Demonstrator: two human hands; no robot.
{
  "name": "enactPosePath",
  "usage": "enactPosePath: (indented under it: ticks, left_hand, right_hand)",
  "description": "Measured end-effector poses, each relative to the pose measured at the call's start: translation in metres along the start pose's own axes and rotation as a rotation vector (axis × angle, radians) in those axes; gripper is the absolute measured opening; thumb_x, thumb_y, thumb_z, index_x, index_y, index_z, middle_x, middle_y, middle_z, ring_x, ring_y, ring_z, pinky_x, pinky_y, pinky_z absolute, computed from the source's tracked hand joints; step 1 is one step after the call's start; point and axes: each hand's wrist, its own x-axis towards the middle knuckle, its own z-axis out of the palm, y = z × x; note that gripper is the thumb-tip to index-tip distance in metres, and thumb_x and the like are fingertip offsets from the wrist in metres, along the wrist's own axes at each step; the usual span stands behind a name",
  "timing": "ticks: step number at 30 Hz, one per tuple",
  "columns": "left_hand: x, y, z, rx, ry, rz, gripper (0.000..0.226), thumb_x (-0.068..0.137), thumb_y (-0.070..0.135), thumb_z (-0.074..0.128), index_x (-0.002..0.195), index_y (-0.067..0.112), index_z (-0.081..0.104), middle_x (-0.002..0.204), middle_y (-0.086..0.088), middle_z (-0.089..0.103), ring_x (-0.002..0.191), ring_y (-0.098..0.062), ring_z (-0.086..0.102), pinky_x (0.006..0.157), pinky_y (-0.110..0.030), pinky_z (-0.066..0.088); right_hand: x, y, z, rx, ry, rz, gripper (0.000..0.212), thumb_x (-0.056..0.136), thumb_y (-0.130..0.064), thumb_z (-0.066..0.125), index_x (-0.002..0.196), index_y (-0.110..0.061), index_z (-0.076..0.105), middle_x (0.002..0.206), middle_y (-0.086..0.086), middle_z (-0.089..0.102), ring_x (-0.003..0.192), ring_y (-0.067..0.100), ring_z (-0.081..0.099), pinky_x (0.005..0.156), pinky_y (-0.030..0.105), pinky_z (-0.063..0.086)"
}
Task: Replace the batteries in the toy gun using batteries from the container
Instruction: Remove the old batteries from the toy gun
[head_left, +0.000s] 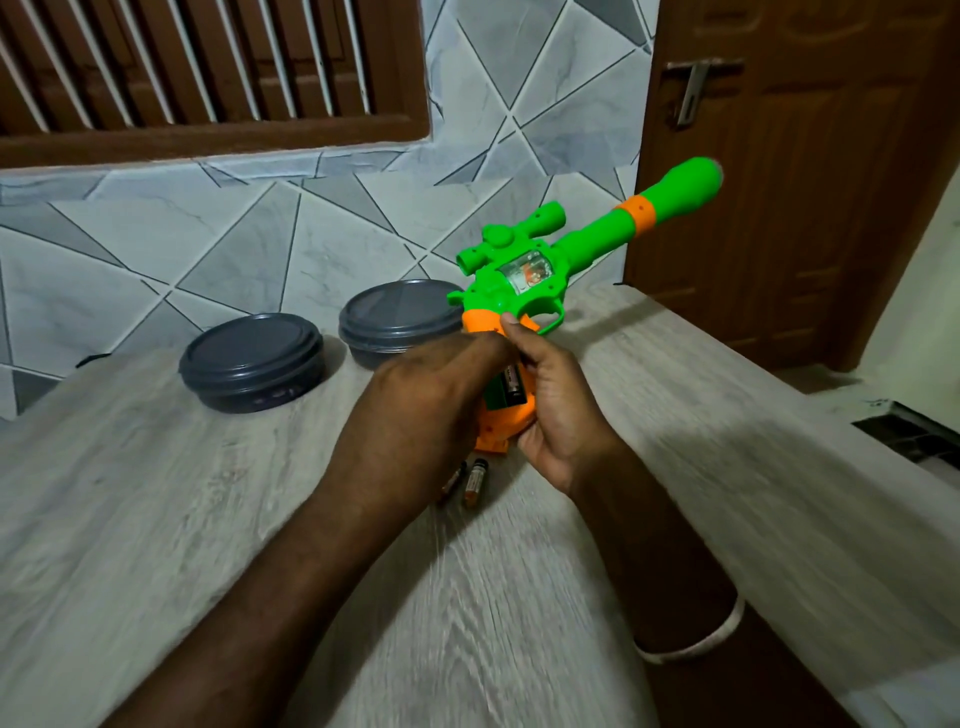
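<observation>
Green and orange plastic, the toy gun (524, 283) is held up over the middle of the table (156, 519), barrel slanting up and right toward the door (789, 208). The right hand (558, 410) wraps its fingers round the orange grip (506, 423), thumb up by the trigger guard. The grip's compartment lies open, and one battery (511, 387) shows inside it. The left hand (415, 400) reaches across with its fingers curled at that opening. Their tips are hidden, so I cannot tell whether they pinch the battery or only touch it.

Two dark grey round containers stand behind the hands, near the tiled wall (260, 234). The left container (252, 371) and right container (400, 330) sit just beside each other, both with lids on, so their contents are hidden. Two loose batteries (475, 483) lie side by side on the table, right under the hands.

Bare tabletop spreads to the left and toward the viewer. The table's right edge runs diagonally close past the right forearm, and the barrel reaches out beyond it.
</observation>
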Motion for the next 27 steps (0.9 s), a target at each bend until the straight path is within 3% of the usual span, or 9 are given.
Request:
enactPosePath:
  ticks: [3, 5, 7, 9, 11, 16, 21, 25, 27]
  left_hand:
    - [0.002, -0.002, 0.002, -0.121, 0.023, -0.107, 0.028, 0.086, 0.005, 0.058, 0.107, 0.023, 0.063, 0.088, 0.0, 0.072, 0.077, -0.012, 0.066, 0.066, -0.027, 0.05]
    - [0.002, -0.004, 0.005, -0.281, 0.065, -0.229, 0.023, 0.088, -0.002, 0.068, 0.104, 0.013, 0.073, 0.095, 0.003, 0.075, 0.086, -0.005, 0.068, 0.076, -0.018, 0.052]
    - [0.001, -0.008, 0.008, -0.5, 0.109, -0.397, 0.017, 0.089, -0.002, 0.072, 0.103, 0.008, 0.076, 0.097, 0.003, 0.076, 0.091, -0.006, 0.071, 0.083, -0.022, 0.055]
    - [0.0, -0.013, 0.011, -0.659, 0.146, -0.51, 0.014, 0.09, 0.001, 0.071, 0.102, 0.005, 0.077, 0.093, -0.001, 0.077, 0.086, -0.007, 0.071, 0.078, -0.026, 0.055]
    - [0.0, -0.017, 0.011, -0.71, 0.168, -0.554, 0.009, 0.093, 0.004, 0.069, 0.1, 0.003, 0.074, 0.087, -0.005, 0.075, 0.08, -0.013, 0.07, 0.072, -0.031, 0.055]
    - [0.0, -0.016, 0.009, -0.674, 0.228, -0.545, 0.008, 0.095, 0.004, 0.067, 0.1, 0.0, 0.072, 0.084, -0.012, 0.074, 0.075, -0.027, 0.071, 0.068, -0.041, 0.06]
    - [-0.003, -0.014, 0.01, -0.581, 0.221, -0.446, 0.011, 0.092, 0.0, 0.07, 0.101, 0.002, 0.075, 0.086, 0.0, 0.074, 0.077, -0.011, 0.071, 0.073, -0.034, 0.059]
    - [-0.007, -0.015, 0.011, -0.397, 0.189, -0.355, 0.016, 0.09, 0.002, 0.074, 0.104, 0.007, 0.077, 0.094, 0.002, 0.078, 0.086, -0.006, 0.073, 0.078, -0.035, 0.06]
    - [-0.008, -0.016, 0.011, -0.368, 0.179, -0.339, 0.017, 0.089, 0.001, 0.074, 0.104, 0.007, 0.077, 0.094, 0.002, 0.078, 0.085, -0.005, 0.073, 0.077, -0.034, 0.06]
  right_hand:
    - [-0.001, 0.001, 0.0, -0.012, 0.028, -0.009, 0.038, 0.1, -0.039, 0.051, 0.078, -0.021, 0.076, 0.079, 0.004, 0.072, 0.069, 0.017, 0.068, 0.073, 0.036, 0.052]
    - [-0.001, 0.001, 0.0, -0.046, 0.019, -0.01, 0.034, 0.101, -0.039, 0.05, 0.085, -0.02, 0.074, 0.085, 0.008, 0.07, 0.073, 0.02, 0.067, 0.076, 0.038, 0.052]
    - [-0.002, 0.001, 0.0, -0.073, -0.01, 0.003, 0.038, 0.102, -0.036, 0.047, 0.082, -0.02, 0.075, 0.085, 0.01, 0.068, 0.074, 0.024, 0.064, 0.075, 0.04, 0.051]
    - [-0.004, -0.001, 0.001, -0.104, -0.041, 0.017, 0.041, 0.103, -0.035, 0.045, 0.077, -0.021, 0.074, 0.076, 0.007, 0.066, 0.064, 0.022, 0.061, 0.065, 0.036, 0.05]
    - [-0.006, -0.001, 0.003, -0.159, -0.059, 0.025, 0.038, 0.103, -0.04, 0.043, 0.086, -0.019, 0.07, 0.074, 0.008, 0.065, 0.058, 0.022, 0.06, 0.058, 0.034, 0.05]
    - [-0.004, -0.001, 0.004, -0.156, -0.068, 0.04, 0.043, 0.102, -0.047, 0.043, 0.094, -0.014, 0.068, 0.077, 0.01, 0.064, 0.057, 0.024, 0.06, 0.06, 0.036, 0.05]
    - [-0.004, -0.001, 0.001, -0.069, -0.052, 0.052, 0.042, 0.102, -0.047, 0.042, 0.096, -0.016, 0.069, 0.077, 0.008, 0.066, 0.059, 0.023, 0.061, 0.06, 0.033, 0.05]
    - [-0.003, 0.0, 0.001, 0.01, -0.034, 0.051, 0.04, 0.103, -0.046, 0.042, 0.102, -0.017, 0.07, 0.1, 0.014, 0.067, 0.084, 0.029, 0.063, 0.091, 0.052, 0.05]
    - [-0.003, 0.0, 0.001, 0.016, -0.024, 0.058, 0.039, 0.103, -0.046, 0.042, 0.101, -0.018, 0.07, 0.102, 0.014, 0.066, 0.088, 0.029, 0.062, 0.098, 0.056, 0.045]
